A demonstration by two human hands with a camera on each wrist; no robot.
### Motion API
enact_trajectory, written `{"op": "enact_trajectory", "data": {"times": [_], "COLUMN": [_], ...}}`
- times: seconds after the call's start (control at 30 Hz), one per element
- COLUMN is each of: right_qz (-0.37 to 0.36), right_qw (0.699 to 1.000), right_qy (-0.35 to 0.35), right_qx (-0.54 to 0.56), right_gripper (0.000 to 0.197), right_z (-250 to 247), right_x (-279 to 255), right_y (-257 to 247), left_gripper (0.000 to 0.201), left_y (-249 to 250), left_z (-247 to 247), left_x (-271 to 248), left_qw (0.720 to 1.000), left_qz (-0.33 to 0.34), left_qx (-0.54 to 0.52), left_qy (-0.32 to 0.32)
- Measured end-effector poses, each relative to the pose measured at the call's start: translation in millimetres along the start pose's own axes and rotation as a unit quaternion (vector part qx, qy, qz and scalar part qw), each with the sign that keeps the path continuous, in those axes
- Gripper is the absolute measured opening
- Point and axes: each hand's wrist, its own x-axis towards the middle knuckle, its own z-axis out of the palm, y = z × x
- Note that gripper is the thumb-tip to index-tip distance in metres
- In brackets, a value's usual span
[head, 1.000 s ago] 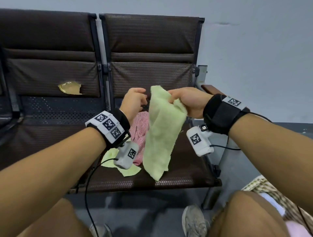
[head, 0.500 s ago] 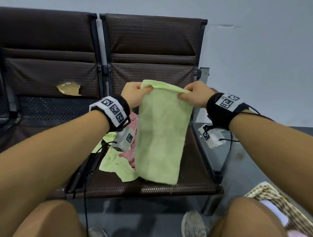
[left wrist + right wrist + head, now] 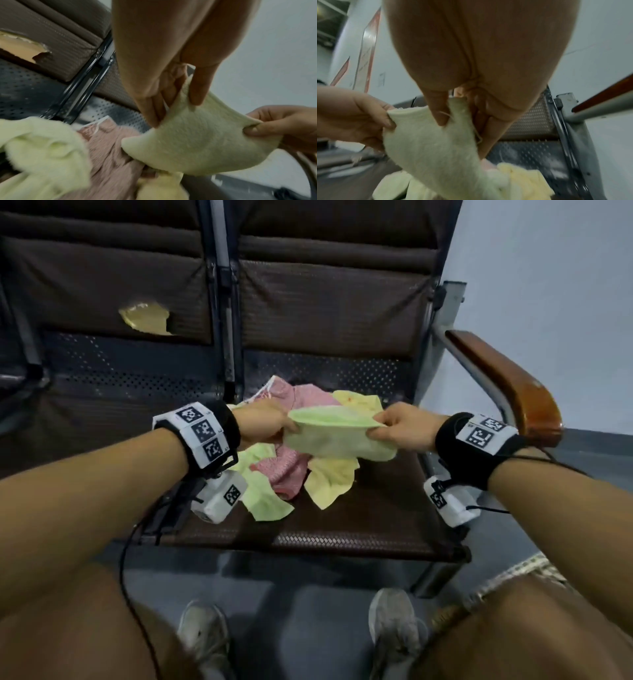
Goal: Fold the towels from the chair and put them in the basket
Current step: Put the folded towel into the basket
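Both hands hold a light green towel (image 3: 337, 436) stretched between them over the brown chair seat (image 3: 376, 525). My left hand (image 3: 270, 424) pinches its left corner; thumb and fingers show on the cloth (image 3: 197, 138) in the left wrist view. My right hand (image 3: 399, 429) pinches the right corner, seen close on the towel (image 3: 433, 142) in the right wrist view. The towel sags in a fold just above a heap on the seat: a pink towel (image 3: 291, 470), a yellow towel (image 3: 330, 479) and another green towel (image 3: 265, 501).
A wooden armrest (image 3: 507, 385) on a metal frame stands to the right of the seat. A second seat (image 3: 85, 412) with a torn backrest lies to the left. The woven basket (image 3: 527, 568) shows at the lower right by my knee. My shoes (image 3: 394, 621) rest on the grey floor.
The green towel, held up hanging at full length, has been lowered towards the seat and now sags doubled between both hands. The view has tilted down.
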Motion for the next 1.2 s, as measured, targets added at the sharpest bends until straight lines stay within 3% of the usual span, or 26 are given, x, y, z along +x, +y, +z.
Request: {"op": "enact_trajectory", "data": {"times": [0.07,0.13,0.23,0.33,0.47,0.57,0.67,0.77,0.83,0.9,0.97,1.03,1.1,1.17,1.2], "right_qz": [0.032,0.074,0.117,0.11,0.144,0.142,0.124,0.139,0.117,0.083,0.046,0.016,-0.015,-0.031,-0.034], "right_qw": [0.994,0.971,0.937,0.942,0.947,0.961,0.973,0.976,0.978,0.984,0.995,0.999,0.993,0.989,0.988], "right_qy": [-0.094,-0.182,-0.233,-0.201,-0.059,0.048,0.102,0.142,0.163,0.152,0.089,0.001,-0.055,-0.076,-0.077], "right_qx": [0.046,0.137,0.233,0.244,0.281,0.233,0.168,0.09,0.057,0.043,0.011,-0.039,-0.099,-0.123,-0.127], "right_gripper": [0.022,0.018,0.017,0.013,0.015,0.028,0.032,0.044,0.032,0.014,0.019,0.038,0.07,0.088,0.085], "right_z": [26,45,59,59,61,67,72,78,81,86,94,106,117,122,122], "right_x": [-4,-7,-10,-4,19,40,55,62,61,53,43,32,23,18,17], "right_y": [11,20,27,26,31,41,44,44,41,37,36,39,44,49,51], "left_gripper": [0.012,0.015,0.023,0.026,0.007,0.016,0.02,0.04,0.027,0.014,0.022,0.052,0.073,0.073,0.068], "left_y": [-26,-44,-55,-58,-58,-59,-62,-69,-73,-79,-89,-102,-112,-118,-120], "left_z": [9,14,15,17,22,27,32,34,37,44,52,58,62,62,61], "left_x": [-8,-13,-13,-1,29,51,68,72,65,53,40,31,25,23,23], "left_qw": [0.994,0.981,0.971,0.979,0.997,0.997,0.993,0.988,0.985,0.99,0.99,0.975,0.954,0.936,0.931], "left_qz": [-0.062,-0.107,-0.132,-0.122,-0.069,-0.025,0.003,0.028,0.064,0.08,0.078,0.08,0.09,0.106,0.114], "left_qx": [0.041,0.042,0.037,0.034,-0.02,-0.056,-0.073,0.026,0.072,0.082,0.118,0.206,0.281,0.332,0.345], "left_qy": [-0.082,-0.155,-0.196,-0.157,-0.027,0.052,0.096,0.148,0.144,0.077,0.018,-0.023,-0.046,-0.039,-0.03]}}
